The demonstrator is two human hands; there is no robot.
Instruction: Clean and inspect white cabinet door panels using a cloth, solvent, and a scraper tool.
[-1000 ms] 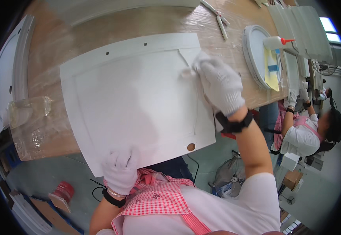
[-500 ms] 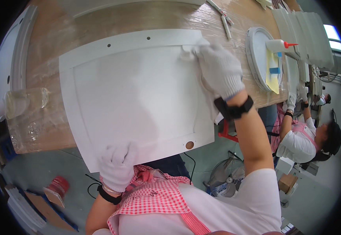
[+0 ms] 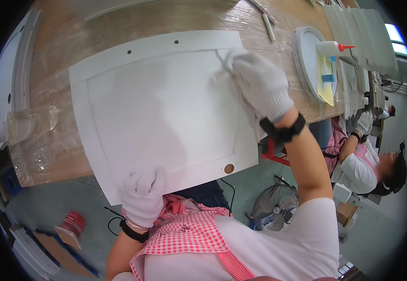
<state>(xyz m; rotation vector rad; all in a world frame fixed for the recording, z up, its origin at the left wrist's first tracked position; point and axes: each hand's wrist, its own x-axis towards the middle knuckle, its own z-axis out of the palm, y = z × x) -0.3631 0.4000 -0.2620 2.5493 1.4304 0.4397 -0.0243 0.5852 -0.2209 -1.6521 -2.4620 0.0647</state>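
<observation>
A large white panel with a shallow recessed middle and round holes along its far and near edges lies on the table, its near edge jutting past the table. At the panel's near left corner, my left hand, in a white knit glove, has its fingers curled over the edge. My right hand, gloved alike, is closed at the far right corner of the recess. Its fingers press a small white cloth-like piece onto the surface; that piece is blurred and partly hidden by the hand.
Plastic film covers the brown table. To the right stands a round white lid with a red-tipped squeeze bottle. A clear bottle lies at the left. A floor fan and a co-worker are on the right.
My right hand has shifted slightly up at the far right corner, and the white piece under its fingers has moved. My left hand keeps its place on the panel.
</observation>
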